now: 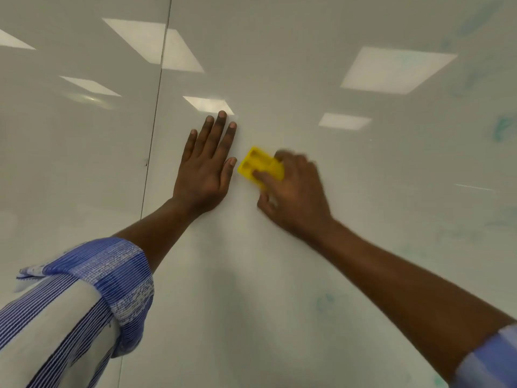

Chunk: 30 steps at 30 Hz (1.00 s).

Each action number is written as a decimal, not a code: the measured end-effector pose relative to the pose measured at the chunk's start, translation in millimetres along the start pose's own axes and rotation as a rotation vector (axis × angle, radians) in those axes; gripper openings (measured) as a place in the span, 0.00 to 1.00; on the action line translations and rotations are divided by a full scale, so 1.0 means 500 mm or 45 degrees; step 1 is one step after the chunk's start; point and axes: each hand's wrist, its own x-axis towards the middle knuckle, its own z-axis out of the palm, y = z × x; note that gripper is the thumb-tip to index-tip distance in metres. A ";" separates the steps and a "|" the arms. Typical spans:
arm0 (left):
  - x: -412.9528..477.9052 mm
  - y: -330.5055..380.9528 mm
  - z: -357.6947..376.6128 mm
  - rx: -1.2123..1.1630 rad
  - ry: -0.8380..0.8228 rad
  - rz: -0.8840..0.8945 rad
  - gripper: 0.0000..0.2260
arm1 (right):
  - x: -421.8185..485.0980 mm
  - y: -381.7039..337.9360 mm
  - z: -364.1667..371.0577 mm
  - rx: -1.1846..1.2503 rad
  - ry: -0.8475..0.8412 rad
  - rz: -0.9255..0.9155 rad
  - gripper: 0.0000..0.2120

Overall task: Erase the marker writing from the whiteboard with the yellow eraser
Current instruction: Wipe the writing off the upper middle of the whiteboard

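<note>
A glossy whiteboard (307,247) fills the view. My left hand (205,169) lies flat against it with straight fingers spread, palm on the board. Just right of it, my right hand (293,191) grips the yellow eraser (260,166) and holds it against the board; the hand is motion-blurred. Faint green marker smears (503,128) show at the right edge, and a pale ring of marker residue (326,302) sits lower down. The board around the eraser looks wiped.
A dark vertical seam (156,107) between two board panels runs down left of my left hand. Ceiling lights reflect as bright patches (391,70) on the board. More faint greenish smudges (458,233) spread over the right side.
</note>
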 end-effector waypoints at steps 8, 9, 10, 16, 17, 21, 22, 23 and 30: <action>0.002 0.008 -0.010 -0.001 -0.033 -0.016 0.27 | -0.081 0.082 -0.041 0.165 -0.439 -0.577 0.14; 0.004 0.014 -0.014 0.000 -0.035 -0.021 0.27 | -0.051 0.132 -0.063 0.134 -0.339 -0.416 0.14; 0.005 0.019 -0.019 0.009 -0.039 -0.026 0.27 | -0.021 0.182 -0.089 0.041 -0.185 -0.276 0.14; 0.052 0.087 -0.052 0.121 -0.049 -0.077 0.25 | 0.009 0.275 -0.141 -0.291 0.194 0.469 0.24; 0.066 0.108 -0.056 0.136 -0.038 -0.053 0.24 | -0.009 0.245 -0.122 -0.253 0.136 0.372 0.26; 0.167 0.219 -0.066 0.137 0.035 0.097 0.22 | -0.076 0.227 -0.108 -0.226 -0.178 -0.355 0.27; 0.186 0.242 -0.066 0.126 0.040 0.106 0.22 | -0.077 0.254 -0.120 -0.229 -0.224 -0.446 0.27; 0.210 0.264 -0.066 0.113 0.034 0.111 0.22 | -0.069 0.294 -0.139 -0.266 -0.243 -0.478 0.27; 0.290 0.361 -0.033 0.073 -0.008 0.111 0.26 | 0.013 0.477 -0.248 -0.522 0.213 0.516 0.27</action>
